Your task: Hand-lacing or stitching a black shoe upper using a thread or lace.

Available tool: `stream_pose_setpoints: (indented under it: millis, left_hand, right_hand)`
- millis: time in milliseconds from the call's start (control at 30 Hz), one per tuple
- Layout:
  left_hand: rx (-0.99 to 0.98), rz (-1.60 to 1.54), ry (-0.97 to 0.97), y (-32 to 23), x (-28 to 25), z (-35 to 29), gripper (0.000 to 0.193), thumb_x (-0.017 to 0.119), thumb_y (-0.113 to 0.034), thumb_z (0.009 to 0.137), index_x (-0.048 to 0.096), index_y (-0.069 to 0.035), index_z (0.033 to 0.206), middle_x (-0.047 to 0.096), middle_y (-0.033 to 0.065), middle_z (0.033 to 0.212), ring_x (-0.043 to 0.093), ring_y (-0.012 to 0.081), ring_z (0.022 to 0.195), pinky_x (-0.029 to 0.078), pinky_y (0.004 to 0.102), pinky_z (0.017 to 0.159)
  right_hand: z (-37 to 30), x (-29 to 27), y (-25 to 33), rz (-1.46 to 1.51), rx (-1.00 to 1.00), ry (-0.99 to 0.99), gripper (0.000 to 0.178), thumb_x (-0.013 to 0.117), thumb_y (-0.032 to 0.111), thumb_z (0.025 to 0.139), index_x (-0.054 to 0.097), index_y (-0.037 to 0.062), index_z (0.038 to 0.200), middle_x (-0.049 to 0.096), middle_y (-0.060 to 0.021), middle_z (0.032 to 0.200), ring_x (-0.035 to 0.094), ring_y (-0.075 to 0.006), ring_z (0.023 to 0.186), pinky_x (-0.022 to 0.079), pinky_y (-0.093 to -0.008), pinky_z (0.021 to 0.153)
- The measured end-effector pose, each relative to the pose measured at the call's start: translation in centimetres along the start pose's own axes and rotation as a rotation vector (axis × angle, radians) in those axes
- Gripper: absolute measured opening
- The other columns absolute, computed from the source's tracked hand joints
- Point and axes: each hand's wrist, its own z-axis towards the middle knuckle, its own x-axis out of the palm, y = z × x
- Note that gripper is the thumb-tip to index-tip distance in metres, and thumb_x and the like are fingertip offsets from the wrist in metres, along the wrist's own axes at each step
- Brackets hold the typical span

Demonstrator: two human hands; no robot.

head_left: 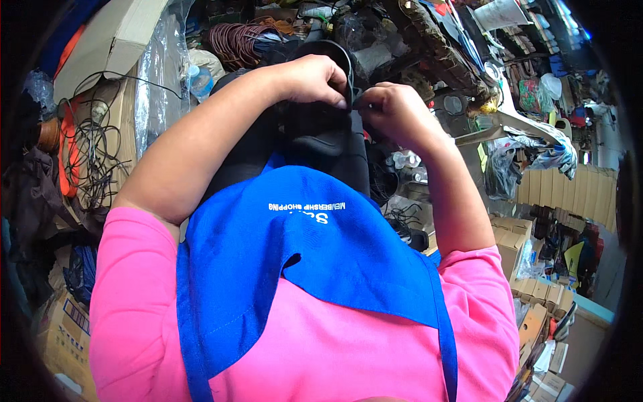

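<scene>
A black piece with a curved, raised rim (pixel 343 57) lies over my lap, on dark trousers; its exact kind cannot be made out. My left hand (pixel 315 79) reaches across its top, thumb and fingertips pinched on the rim's right side. Just to the right, my right hand (pixel 395 112) is closed, its thumb and forefinger together at the same edge. Whether a thread or small tool sits between those right fingertips is too small to see. A blue apron (pixel 315 234) covers my front below the piece.
Coiled reddish cord (pixel 238 43) lies beyond my left arm. Tangled black wire (pixel 97 144) hangs by cardboard at the left. On the right stand a pale frame (pixel 512 114) with cloth and plastic bags, and stacked cardboard boxes (pixel 509 244).
</scene>
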Motion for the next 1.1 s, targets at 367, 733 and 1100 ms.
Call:
stream_pose_setpoints:
  millis: [367, 733, 1100]
  left_hand:
    - [0.041, 0.095, 0.287, -0.2, -1.2, 3.7, 0.035, 0.068, -0.016, 0.076, 0.064, -0.005, 0.109, 0.069, 0.0049, 0.091, 0.061, 0.015, 0.082, 0.047, 0.0309, 0.08]
    - [-0.06, 0.122, 0.396, -1.0, -1.6, 5.8, 0.033, 0.067, -0.014, 0.074, 0.067, -0.008, 0.106, 0.068, 0.0047, 0.089, 0.061, 0.0155, 0.082, 0.047, 0.0311, 0.078]
    - [-0.065, 0.094, 0.416, -1.0, -1.3, 6.5, 0.029, 0.069, -0.013, 0.072, 0.069, -0.007, 0.1, 0.069, 0.0038, 0.084, 0.061, 0.0148, 0.078, 0.047, 0.0301, 0.076]
  right_hand:
    - [0.7, 0.1, -7.2, 0.265, -0.089, 0.152, 0.02, 0.069, 0.011, 0.079, 0.07, 0.0098, 0.099, 0.058, -0.005, 0.092, 0.058, -0.0164, 0.089, 0.046, -0.0281, 0.08]
    - [2.4, -0.2, -9.8, 0.276, -0.128, 0.242, 0.016, 0.065, 0.009, 0.082, 0.068, 0.0077, 0.098, 0.057, -0.0045, 0.09, 0.056, -0.0172, 0.089, 0.044, -0.028, 0.082]
    - [3.5, -0.7, -9.7, 0.24, -0.128, 0.287, 0.019, 0.066, 0.004, 0.076, 0.069, 0.0062, 0.094, 0.06, -0.0053, 0.087, 0.059, -0.0165, 0.083, 0.047, -0.0282, 0.076]
